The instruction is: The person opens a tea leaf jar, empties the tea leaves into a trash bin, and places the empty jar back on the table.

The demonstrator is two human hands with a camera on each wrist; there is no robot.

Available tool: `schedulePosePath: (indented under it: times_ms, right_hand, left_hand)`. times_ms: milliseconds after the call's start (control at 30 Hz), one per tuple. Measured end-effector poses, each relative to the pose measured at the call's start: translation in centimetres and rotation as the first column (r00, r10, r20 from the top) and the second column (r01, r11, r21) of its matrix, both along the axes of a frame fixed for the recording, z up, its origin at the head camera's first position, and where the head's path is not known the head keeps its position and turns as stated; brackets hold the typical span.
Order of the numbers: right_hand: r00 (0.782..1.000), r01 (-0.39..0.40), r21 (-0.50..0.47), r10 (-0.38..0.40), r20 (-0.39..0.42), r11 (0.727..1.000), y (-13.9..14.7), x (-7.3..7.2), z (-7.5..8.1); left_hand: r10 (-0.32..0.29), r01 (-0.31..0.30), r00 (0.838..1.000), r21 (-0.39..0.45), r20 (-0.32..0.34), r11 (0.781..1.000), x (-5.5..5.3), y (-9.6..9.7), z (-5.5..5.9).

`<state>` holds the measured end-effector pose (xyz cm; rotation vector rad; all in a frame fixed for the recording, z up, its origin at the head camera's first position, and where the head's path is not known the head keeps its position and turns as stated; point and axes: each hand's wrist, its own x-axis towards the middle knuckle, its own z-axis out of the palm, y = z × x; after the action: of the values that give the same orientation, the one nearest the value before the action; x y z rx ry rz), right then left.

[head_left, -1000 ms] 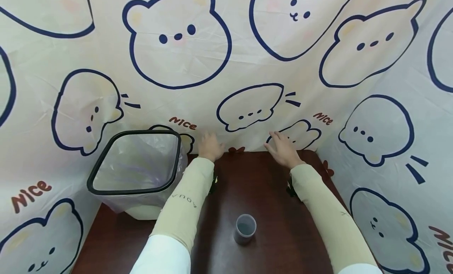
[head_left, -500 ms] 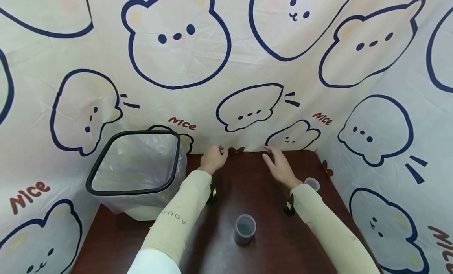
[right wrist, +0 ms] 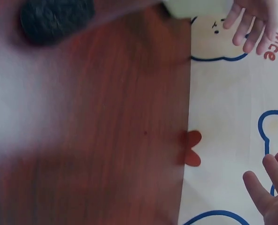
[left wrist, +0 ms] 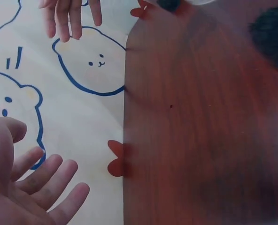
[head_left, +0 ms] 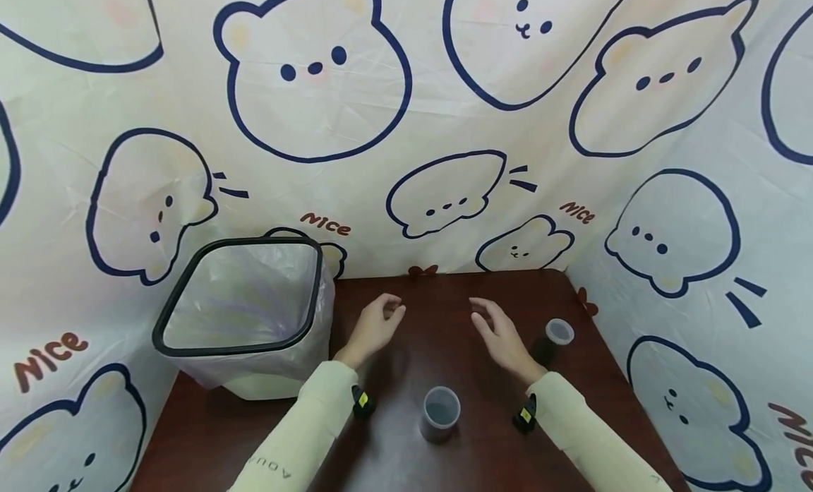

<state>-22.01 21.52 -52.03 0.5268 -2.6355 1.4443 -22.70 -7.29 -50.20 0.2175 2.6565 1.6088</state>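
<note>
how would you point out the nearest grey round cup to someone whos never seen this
On the dark brown wooden table, look between the cream fabric sleeves. The grey round plastic-looking cup stands there, nearest the camera; the other round cup is farther back, beside the right hand.

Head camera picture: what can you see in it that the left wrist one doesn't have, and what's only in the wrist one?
Only the head view: the bin with its plastic bag, and the "Nice" words.
Only the left wrist view: a tiny dark speck on the tabletop.
Both: the left hand, right hand, tabletop and cartoon backdrop.
</note>
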Motion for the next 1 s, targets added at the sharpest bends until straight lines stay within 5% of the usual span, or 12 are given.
schedulePosePath:
  times_ms: [333, 567, 767, 1000]
  right_hand:
    - [0.999, -0.002, -0.177, 0.011, 0.047, 0.984, -0.4, 4.0, -2.1]
    - [0.997, -0.051, -0.27, 0.064, 0.041, 0.961, -0.6, 6.0, -3.4]
    - [0.996, -0.077, -0.259, 0.084, 0.016, 0.963, -1.0, 7.8, -4.5]
    - [0.99, -0.139, -0.148, 0.142, 0.008, 0.979, -1.7, 9.3, -6.0]
  left_hand:
    - [-0.028, 0.034, 0.998, 0.105, -0.051, 0.994, 4.8, -1.4, -1.9]
    - [-0.003, 0.027, 0.987, 0.146, -0.162, 0.989, 8.2, -2.3, -3.8]
    - [0.032, -0.004, 0.984, 0.154, -0.177, 0.988, 11.1, -3.1, -5.7]
    - [0.0, 0.022, 0.993, 0.178, -0.121, 0.984, 13.6, -3.7, -7.4]
